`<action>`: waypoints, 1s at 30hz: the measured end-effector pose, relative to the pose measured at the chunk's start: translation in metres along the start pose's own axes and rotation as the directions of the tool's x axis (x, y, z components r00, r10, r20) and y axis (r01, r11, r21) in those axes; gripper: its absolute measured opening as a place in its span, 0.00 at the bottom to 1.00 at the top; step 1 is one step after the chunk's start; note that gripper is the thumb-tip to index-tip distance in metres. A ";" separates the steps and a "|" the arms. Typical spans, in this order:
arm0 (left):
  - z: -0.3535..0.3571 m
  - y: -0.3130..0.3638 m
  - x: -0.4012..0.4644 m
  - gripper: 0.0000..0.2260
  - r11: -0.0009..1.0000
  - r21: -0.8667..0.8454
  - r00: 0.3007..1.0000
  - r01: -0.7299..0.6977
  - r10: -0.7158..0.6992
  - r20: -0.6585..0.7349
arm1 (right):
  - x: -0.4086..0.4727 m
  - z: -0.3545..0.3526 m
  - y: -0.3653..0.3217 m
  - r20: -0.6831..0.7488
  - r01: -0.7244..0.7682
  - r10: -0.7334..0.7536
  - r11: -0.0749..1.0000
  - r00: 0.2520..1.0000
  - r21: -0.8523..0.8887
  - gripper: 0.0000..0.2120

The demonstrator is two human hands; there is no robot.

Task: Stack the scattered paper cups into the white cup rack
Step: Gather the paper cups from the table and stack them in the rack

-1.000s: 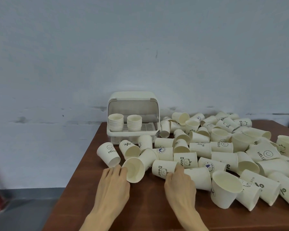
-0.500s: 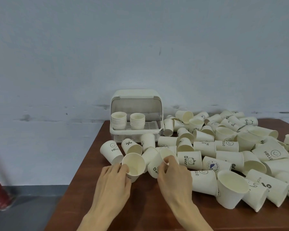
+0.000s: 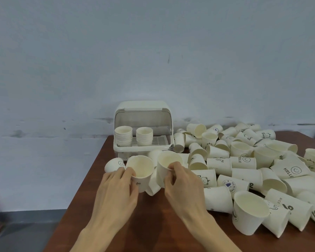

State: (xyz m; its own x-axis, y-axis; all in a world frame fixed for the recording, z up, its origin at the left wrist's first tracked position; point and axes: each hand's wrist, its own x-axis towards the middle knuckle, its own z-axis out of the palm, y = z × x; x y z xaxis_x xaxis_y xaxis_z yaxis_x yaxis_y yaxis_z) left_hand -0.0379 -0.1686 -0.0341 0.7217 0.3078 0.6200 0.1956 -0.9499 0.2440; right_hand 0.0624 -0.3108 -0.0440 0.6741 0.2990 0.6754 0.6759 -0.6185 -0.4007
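Left hand [image 3: 115,190] gripping cup [image 3: 140,171], right hand [image 3: 184,186] gripping second cup [image 3: 166,168], fingers clamped; next nesting them, heading for rack [image 3: 144,110] at bench's far-left corner.

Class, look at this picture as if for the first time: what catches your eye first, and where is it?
First, the heap of paper cups sprawling over the right of the brown table. Next, up front, the left hand and right hand each grip one cup. Behind them, at the table's far edge, the white cup rack holds two neat stacks.
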 end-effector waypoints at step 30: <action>0.035 -0.089 0.196 0.08 0.981 0.195 0.995 0.019 0.002 -0.104 | 0.204 0.108 -0.011 0.285 0.177 -0.103 0.953 0.953 -0.246 0.06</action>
State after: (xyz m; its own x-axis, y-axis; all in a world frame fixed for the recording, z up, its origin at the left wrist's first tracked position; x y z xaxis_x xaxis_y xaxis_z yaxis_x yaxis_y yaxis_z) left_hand 0.1095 -0.0254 0.0399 0.6490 0.3104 0.6946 0.3348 -0.9363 0.1056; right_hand 0.2241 -0.1642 0.0312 0.6576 0.5556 0.5088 0.6897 -0.7157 -0.1100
